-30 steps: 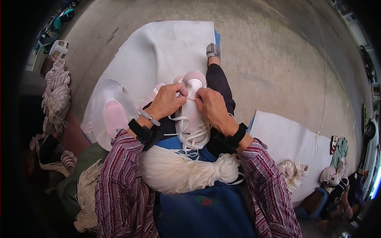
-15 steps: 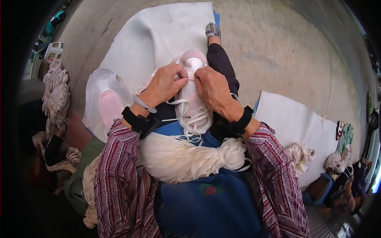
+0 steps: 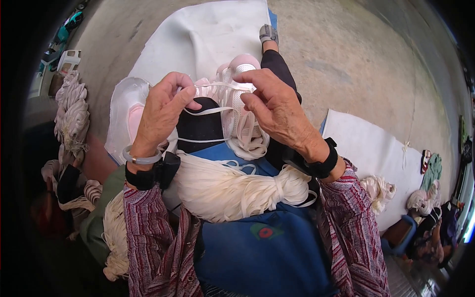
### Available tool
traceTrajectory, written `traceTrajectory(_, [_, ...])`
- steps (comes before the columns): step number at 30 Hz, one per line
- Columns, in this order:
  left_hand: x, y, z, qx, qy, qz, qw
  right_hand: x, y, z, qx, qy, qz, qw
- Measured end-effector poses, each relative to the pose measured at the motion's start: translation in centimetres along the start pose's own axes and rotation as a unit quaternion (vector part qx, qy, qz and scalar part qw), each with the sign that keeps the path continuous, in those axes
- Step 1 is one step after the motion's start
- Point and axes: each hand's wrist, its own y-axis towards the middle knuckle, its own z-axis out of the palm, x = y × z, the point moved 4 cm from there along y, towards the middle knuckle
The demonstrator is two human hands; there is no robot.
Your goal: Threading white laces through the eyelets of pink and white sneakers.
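Observation:
A white mesh and pink shoe upper (image 3: 244,60) rests in my lap, toe pointing away. A flat white shoelace (image 3: 213,85) stretches from it toward my left hand (image 3: 166,106), which pinches the lace between thumb and fingertips to the left of the upper. Over the upper's right side is my right hand (image 3: 277,106), its thumb and index finger spread apart beside the lace. More lace loops down below the left hand and lies coiled at the upper's near end. A thick hank of cream laces (image 3: 227,193) lies across my blue apron (image 3: 257,247).
A clear plastic bag (image 3: 121,116) with a pink piece inside sits at left. White sheeting (image 3: 173,44) covers the floor ahead, and another white sheet (image 3: 366,143) lies at right with a bundle of laces (image 3: 378,190). Bundled pale laces (image 3: 73,116) hang at far left.
Both hands were close together over the upper; they have moved apart, the left to the left with the lace drawn out. The right hand's fingers have opened.

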Motion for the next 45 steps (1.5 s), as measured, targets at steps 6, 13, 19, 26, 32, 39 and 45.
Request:
traceTrajectory(6, [0.5, -1.4, 3.8, -0.011, -0.08, -0.021, 0.997, -0.5, 0.3, 3.5, 0.048, -0.031, -0.034, 0.998])
traceTrajectory(13, [0.1, -3.3, 3.6, -0.055, -0.186, -0.015, 0.981, 5.9, -2.6, 3.2, 0.151, 0.121, 0.062, 0.979])
traceTrajectory(19, [2.4, -4.8, 4.0, -0.058, -0.388, -0.046, 0.919, 2.5, -1.8, 2.8, -0.033, 0.026, 0.01, 0.999])
traceTrajectory(26, [2.1, -5.2, 5.4, -0.033, -0.431, -0.034, 0.901, 2.0, -2.4, 4.5, -0.002, 0.301, 0.228, 0.926])
traceTrajectory(32, [2.3, -5.9, 6.2, -0.037, -0.377, -0.045, 0.925, 2.4, -2.5, 4.2, 0.035, 0.294, 0.184, 0.937])
traceTrajectory(39, [0.7, -7.1, 8.6, 0.057, -0.291, -0.016, 0.955, 5.2, -1.6, 3.0, -0.017, -0.087, -0.113, 0.99])
traceTrajectory(45, [-3.1, -7.5, 4.3, -0.089, -0.25, 0.009, 0.964, 2.7, -2.0, 0.4, -0.034, 0.096, 0.091, 0.991])
